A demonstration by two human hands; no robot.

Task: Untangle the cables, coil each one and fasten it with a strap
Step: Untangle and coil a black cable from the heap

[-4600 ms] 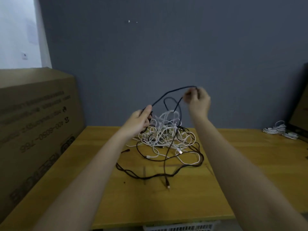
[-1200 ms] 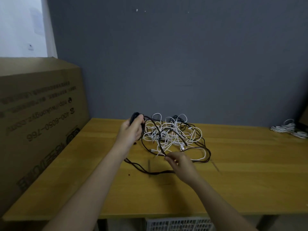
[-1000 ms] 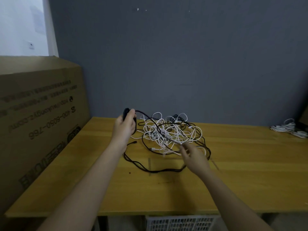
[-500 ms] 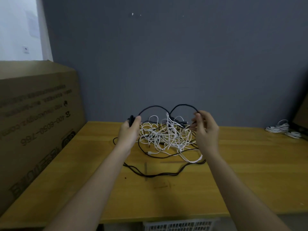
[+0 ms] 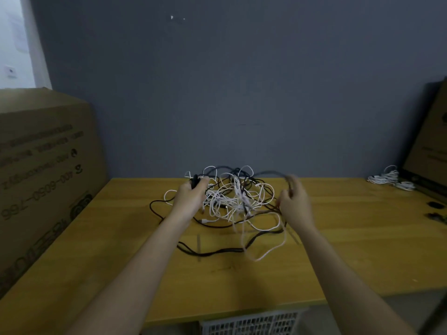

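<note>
- Tangled heap of thin white and black cables (image 5: pixel 238 201), frame centre, on yellow wooden bench (image 5: pixel 350 250): unsorted, none visibly coiled or strapped.
- Left hand (image 5: pixel 191 195) grips black cable end; right hand (image 5: pixel 294 204), blurred, fingers curled round a black strand.

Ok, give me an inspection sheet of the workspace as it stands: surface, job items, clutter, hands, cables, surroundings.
Surface: wooden table, yellow top, a few dark marks near the front.
Job's things: tangled pile of white cables with a black cable looping out toward the front; no strap seen.
Clutter: bundle of white cables at the far right; small dark items by the right edge, too blurred to identify.
Hands: left hand grips a black bunch at the pile's left; right hand grips the black cable, motion-blurred.
Cables: none coiled in the pile.
Surroundings: cardboard box on the left, grey wall behind, plastic crate under the table.
</note>
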